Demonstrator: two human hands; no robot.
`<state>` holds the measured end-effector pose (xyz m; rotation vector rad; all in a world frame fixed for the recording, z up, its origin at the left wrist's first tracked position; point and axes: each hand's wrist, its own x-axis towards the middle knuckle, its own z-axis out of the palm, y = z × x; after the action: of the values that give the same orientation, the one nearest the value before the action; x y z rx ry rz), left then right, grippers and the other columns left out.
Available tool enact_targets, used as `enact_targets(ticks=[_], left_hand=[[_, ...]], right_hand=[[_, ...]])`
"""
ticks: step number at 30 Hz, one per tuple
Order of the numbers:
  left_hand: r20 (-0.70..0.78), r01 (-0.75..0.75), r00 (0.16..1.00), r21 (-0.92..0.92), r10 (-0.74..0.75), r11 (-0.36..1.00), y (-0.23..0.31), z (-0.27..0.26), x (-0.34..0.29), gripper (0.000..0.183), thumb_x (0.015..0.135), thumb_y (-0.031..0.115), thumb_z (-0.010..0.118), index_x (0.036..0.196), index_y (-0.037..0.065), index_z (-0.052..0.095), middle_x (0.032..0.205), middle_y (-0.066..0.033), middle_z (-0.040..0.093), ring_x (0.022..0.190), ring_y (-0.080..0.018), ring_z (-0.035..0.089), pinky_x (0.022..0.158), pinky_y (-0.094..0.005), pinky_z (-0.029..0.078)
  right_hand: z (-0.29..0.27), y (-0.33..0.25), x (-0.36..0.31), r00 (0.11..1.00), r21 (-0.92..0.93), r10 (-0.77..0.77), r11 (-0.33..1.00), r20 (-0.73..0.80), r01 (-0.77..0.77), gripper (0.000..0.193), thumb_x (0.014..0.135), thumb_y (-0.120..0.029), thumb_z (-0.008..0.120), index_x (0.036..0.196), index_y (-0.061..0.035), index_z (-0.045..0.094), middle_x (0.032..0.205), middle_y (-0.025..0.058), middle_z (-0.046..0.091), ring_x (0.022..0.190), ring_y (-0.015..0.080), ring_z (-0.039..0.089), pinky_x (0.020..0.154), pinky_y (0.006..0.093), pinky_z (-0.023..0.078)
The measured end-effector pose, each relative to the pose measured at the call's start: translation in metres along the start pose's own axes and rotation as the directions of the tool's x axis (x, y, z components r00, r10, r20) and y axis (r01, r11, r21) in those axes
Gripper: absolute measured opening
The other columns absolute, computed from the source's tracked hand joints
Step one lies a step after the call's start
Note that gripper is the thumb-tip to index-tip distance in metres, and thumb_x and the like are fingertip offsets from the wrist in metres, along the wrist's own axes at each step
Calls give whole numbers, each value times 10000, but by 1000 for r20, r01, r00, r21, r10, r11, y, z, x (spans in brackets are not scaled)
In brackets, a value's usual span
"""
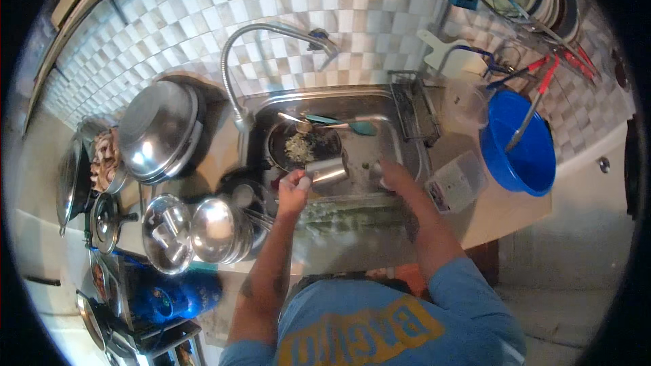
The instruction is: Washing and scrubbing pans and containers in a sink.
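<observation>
Over the front of the sink (413, 183), my left hand (293, 192) is closed on a shiny metal cup (328, 171), which lies tilted sideways with its far end pointing right. My right hand (397, 177) is at the sink's front right, apart from the cup. Its fingers are bent and blurred around a small pale thing I cannot make out. Behind the cup a dark pan (327, 142) rests in the sink, with pale food scraps (298, 148) in it. A teal spatula (363, 128) and other utensils lie across the pan's far side.
A curved flexible faucet (227, 61) rises behind the sink's left side. Stacked metal bowls (213, 230) and a large upturned pot (157, 129) crowd the left counter. On the right are a wire rack (412, 105), a clear plastic container (458, 181) and a blue basin (522, 156).
</observation>
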<state>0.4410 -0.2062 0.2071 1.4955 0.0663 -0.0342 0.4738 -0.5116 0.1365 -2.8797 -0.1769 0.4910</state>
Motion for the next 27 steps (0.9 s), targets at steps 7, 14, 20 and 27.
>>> enact_targets(ticks=[7,14,20,27], left_hand=[[27,-244,970,162,243,956,29,2,-10,150,866,143,575,922,15,632,783,7,604,761,-74,528,716,-221,421],[822,-905,414,326,390,273,97,54,10,434,734,204,666,1134,82,551,1142,-168,571,1040,-349,554,872,-402,473],[625,-538,759,444,183,716,73,57,15,222,887,175,573,1093,93,581,1076,-106,619,871,-251,638,738,-372,521],[327,471,864,-251,-384,846,100,63,18,424,932,390,536,1134,18,569,946,-72,609,820,-212,602,719,-349,484]], right_hand=[[-29,-67,11,997,898,64,439,-54,21,622,849,-536,536,1173,-5,536,1176,194,540,933,281,598,796,369,505],[-80,-91,-33,917,917,-300,-219,262,-334,629,909,-609,328,806,-62,621,551,48,554,390,125,464,342,223,350],[-95,-110,-45,966,949,-153,-208,209,-238,469,935,-467,370,911,-40,562,664,55,585,444,152,491,391,253,397],[-107,-94,-67,610,246,-344,693,-714,678,590,712,-318,707,1185,-40,487,862,170,593,763,309,596,691,376,496]])
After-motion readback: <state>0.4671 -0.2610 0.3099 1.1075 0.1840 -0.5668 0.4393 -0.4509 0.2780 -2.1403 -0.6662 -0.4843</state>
